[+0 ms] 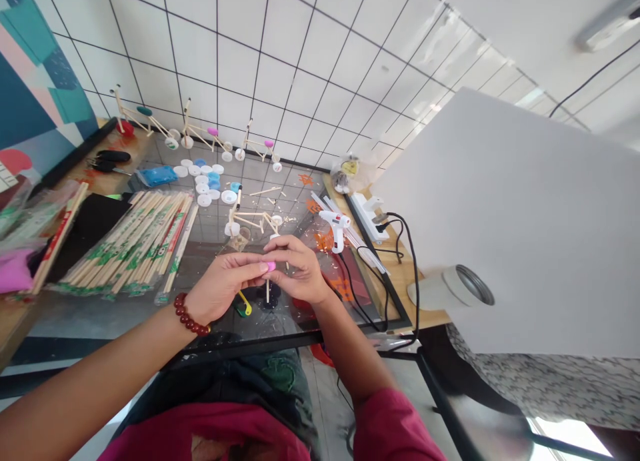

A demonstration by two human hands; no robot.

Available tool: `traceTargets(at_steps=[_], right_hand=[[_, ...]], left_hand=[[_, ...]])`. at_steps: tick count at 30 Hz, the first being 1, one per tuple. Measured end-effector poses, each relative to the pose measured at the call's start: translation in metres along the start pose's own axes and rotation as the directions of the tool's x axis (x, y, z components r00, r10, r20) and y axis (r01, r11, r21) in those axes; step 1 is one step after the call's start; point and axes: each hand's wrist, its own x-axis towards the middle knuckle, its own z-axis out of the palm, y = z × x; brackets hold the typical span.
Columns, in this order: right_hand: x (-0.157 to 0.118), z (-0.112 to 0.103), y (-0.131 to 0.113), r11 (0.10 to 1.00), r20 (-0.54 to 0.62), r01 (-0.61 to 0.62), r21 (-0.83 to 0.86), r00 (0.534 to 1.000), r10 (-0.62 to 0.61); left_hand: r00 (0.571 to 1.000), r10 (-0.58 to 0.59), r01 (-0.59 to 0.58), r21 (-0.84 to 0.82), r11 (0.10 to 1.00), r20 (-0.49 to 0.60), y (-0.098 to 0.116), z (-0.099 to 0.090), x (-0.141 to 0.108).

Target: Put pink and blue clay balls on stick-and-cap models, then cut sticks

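Observation:
Between the fingertips of both hands is a small pink piece [271, 266], above the dark glass tabletop near its front edge. My left hand [223, 281], with a red bead bracelet on the wrist, pinches it from the left. My right hand [296, 269] closes on it from the right. A short wooden stick [267, 291] points down just below the fingers. Right behind the hands stands a small stick-built bike shape [250, 219] with white cap wheels. A yellow-handled tool [245, 303] lies partly hidden under my left hand.
Packaged chopsticks [135, 244] lie on the left, with white and blue caps [203, 181] behind. Three stick bikes [257, 147] line the back. A white glue gun [336, 227], a power strip [369, 215] and black cables are on the right. A white cylinder [445, 287] sits at the right corner.

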Motion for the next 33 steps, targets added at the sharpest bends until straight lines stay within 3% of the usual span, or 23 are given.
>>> traceTargets(at_steps=[6, 15, 26, 29, 33], right_hand=[[0.002, -0.003, -0.002, 0.993, -0.004, -0.050, 0.109, 0.999, 0.050], [0.003, -0.003, -0.002, 0.992, 0.047, -0.042, 0.122, 0.998, 0.037], [0.004, -0.004, 0.001, 0.987, -0.043, -0.100, 0.124, 0.993, 0.106], [0.005, -0.003, 0.004, 0.982, -0.090, -0.135, 0.130, 0.985, 0.147], [0.003, 0.000, 0.007, 0.959, -0.033, -0.219, 0.179, 0.973, 0.228]], left_hand=[[0.995, -0.089, 0.092, -0.089, 0.992, 0.033, 0.004, 0.000, -0.001], [0.997, -0.071, 0.071, -0.026, 0.997, 0.007, 0.001, 0.000, -0.002], [0.988, -0.149, 0.153, -0.323, 0.934, 0.037, 0.000, -0.002, 0.002], [0.985, -0.169, 0.168, -0.317, 0.934, 0.022, -0.003, -0.004, 0.003], [0.978, -0.207, 0.208, -0.300, 0.931, 0.036, -0.006, -0.007, 0.004]])
